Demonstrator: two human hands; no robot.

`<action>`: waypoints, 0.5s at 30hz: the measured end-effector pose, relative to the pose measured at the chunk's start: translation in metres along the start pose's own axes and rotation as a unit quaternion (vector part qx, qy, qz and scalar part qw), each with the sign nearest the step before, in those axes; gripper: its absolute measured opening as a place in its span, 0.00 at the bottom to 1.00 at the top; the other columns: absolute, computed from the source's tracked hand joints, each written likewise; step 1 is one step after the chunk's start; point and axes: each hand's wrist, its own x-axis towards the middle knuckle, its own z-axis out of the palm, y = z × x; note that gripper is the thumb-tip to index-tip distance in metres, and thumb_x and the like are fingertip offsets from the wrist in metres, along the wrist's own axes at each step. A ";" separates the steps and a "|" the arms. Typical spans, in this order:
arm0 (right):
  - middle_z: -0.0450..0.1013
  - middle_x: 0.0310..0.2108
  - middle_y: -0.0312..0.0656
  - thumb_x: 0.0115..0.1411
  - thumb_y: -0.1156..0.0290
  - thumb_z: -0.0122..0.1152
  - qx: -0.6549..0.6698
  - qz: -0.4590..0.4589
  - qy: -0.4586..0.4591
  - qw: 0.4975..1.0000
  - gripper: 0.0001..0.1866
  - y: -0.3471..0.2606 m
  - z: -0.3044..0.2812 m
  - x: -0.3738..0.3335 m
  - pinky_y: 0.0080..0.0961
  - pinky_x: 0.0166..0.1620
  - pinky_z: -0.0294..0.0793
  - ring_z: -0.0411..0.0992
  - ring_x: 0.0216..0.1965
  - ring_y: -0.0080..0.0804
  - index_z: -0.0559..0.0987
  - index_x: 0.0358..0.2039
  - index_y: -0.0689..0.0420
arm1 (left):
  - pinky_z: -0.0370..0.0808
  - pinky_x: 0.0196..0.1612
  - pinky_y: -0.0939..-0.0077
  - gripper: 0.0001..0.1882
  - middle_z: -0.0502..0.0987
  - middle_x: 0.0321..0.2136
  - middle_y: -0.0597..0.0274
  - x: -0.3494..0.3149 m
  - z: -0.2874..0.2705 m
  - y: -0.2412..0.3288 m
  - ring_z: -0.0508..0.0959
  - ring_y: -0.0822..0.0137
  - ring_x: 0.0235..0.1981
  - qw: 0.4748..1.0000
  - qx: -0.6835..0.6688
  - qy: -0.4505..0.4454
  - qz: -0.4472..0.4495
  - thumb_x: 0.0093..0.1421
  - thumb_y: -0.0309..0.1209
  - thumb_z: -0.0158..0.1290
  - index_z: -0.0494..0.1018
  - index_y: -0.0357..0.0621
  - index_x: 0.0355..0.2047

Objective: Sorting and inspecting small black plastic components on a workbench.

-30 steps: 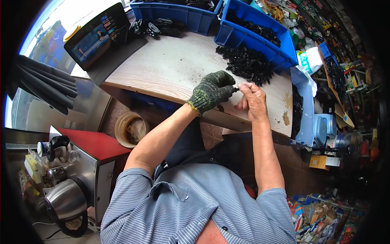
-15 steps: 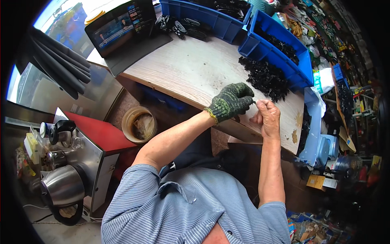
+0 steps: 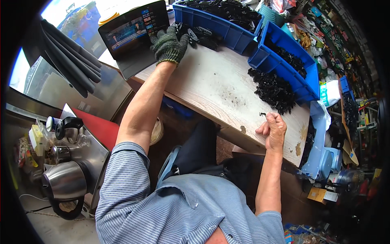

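Note:
My left hand [image 3: 170,46], in a dark green knitted glove, reaches to the far left of the table with its fingers apart. It is in front of the tablet's edge, beside a pile of black and grey plastic parts [image 3: 203,35]; whether it touches them is hidden. Bare, my right hand [image 3: 275,129] pinches a small black plastic piece [image 3: 262,114] between thumb and forefinger above the table's near right side. Just beyond that hand lies a heap of small black plastic pieces [image 3: 273,90]. A lit tablet [image 3: 132,34] in a dark folding cover stands at the far left.
Two blue bins, one at the back [image 3: 219,17] and one at the right [image 3: 302,77], hold black parts. A light blue tub [image 3: 318,140] adjoins the table's [image 3: 215,81] right end. At left are a steel kettle [image 3: 67,181] and a bucket [image 3: 157,131] below the table.
My left hand has moved away from my right hand, to the far left by the tablet and the black parts. My right hand stays near the same place, with the small piece now showing.

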 end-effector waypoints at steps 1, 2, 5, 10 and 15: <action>0.63 0.09 0.32 0.60 0.63 0.68 0.005 -0.001 0.007 1.000 0.13 0.000 0.000 -0.001 0.24 0.20 0.75 0.65 0.10 0.23 0.75 0.32 0.56 | 0.66 0.58 0.43 0.31 0.73 0.52 0.45 0.001 0.002 0.000 0.70 0.41 0.55 1.000 0.021 -0.006 0.001 0.57 0.54 0.56 0.71 0.53 0.57; 0.63 0.09 0.32 0.60 0.63 0.68 0.004 -0.001 0.007 1.000 0.13 0.001 -0.001 -0.002 0.24 0.20 0.75 0.65 0.10 0.23 0.75 0.32 0.56 | 0.66 0.58 0.43 0.31 0.73 0.52 0.45 0.000 0.004 0.002 0.70 0.41 0.55 1.000 0.020 -0.006 0.001 0.57 0.54 0.56 0.71 0.53 0.57; 0.64 0.09 0.32 0.60 0.63 0.68 -0.002 -0.004 0.024 1.000 0.12 0.002 -0.001 -0.002 0.24 0.19 0.75 0.65 0.10 0.23 0.74 0.31 0.56 | 0.67 0.58 0.45 0.28 0.74 0.51 0.46 -0.001 0.003 0.014 0.71 0.39 0.53 0.999 -0.011 -0.026 -0.016 0.57 0.49 0.57 0.72 0.55 0.56; 0.64 0.09 0.32 0.62 0.64 0.66 0.000 -0.007 0.031 0.999 0.11 0.001 0.002 -0.001 0.24 0.19 0.75 0.66 0.10 0.23 0.74 0.32 0.56 | 0.71 0.51 0.54 0.15 0.79 0.39 0.54 -0.008 0.014 0.007 0.76 0.49 0.44 0.996 -0.059 -0.017 0.060 0.54 0.39 0.58 0.79 0.52 0.42; 0.64 0.09 0.32 0.61 0.64 0.67 0.001 -0.012 0.036 0.999 0.12 0.001 0.002 -0.002 0.24 0.19 0.75 0.66 0.10 0.23 0.75 0.33 0.57 | 0.72 0.49 0.54 0.11 0.80 0.38 0.53 -0.024 0.006 0.011 0.77 0.47 0.42 0.987 -0.110 -0.049 0.102 0.55 0.36 0.58 0.80 0.53 0.39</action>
